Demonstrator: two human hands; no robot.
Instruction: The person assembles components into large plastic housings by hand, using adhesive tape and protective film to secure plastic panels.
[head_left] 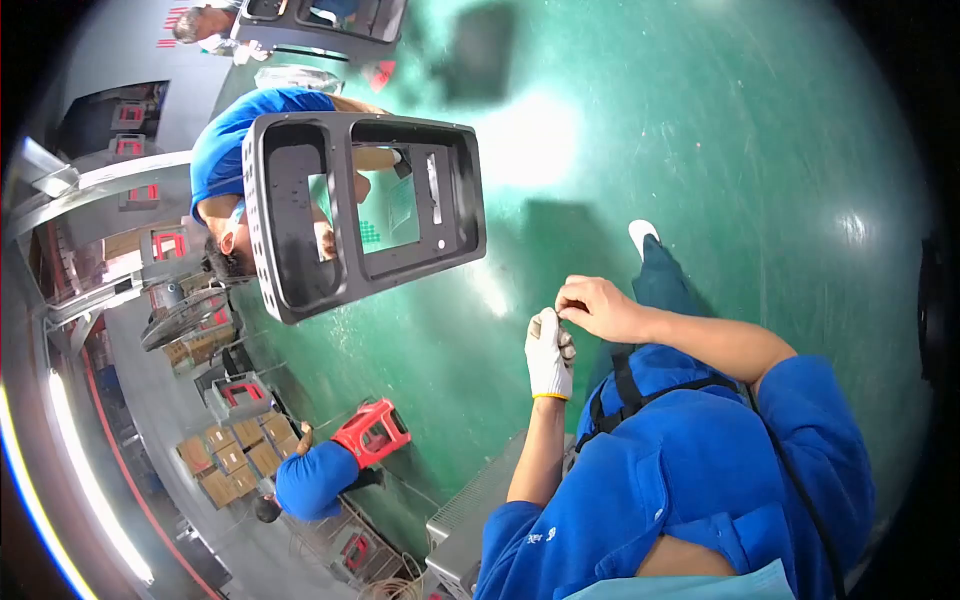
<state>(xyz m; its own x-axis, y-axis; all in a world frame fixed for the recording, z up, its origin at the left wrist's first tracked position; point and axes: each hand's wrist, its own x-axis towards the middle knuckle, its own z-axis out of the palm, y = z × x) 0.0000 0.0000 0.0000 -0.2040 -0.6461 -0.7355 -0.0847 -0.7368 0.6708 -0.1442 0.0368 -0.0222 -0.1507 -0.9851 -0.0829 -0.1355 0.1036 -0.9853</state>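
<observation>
My left hand (pixel 550 355) wears a white knitted glove with a yellow cuff edge, its fingers curled closed. My bare right hand (pixel 600 307) meets it at the fingertips, thumb and fingers pinched together. Whatever lies between the fingertips, if anything, is too small to make out. Ahead and to the left of both hands, apart from them, is a large dark grey molded housing (pixel 347 200) with one wide and one narrower rectangular opening. Through its openings show green floor and parts of a co-worker's arms and hand.
A co-worker in blue (pixel 225 150) bends behind the housing. Another person (pixel 318 482) is beside a red molded frame (pixel 372 432) and stacked cardboard boxes (pixel 230 450). A second grey housing (pixel 330 25) is at the far left. A grey metal unit (pixel 470 510) stands near my left arm.
</observation>
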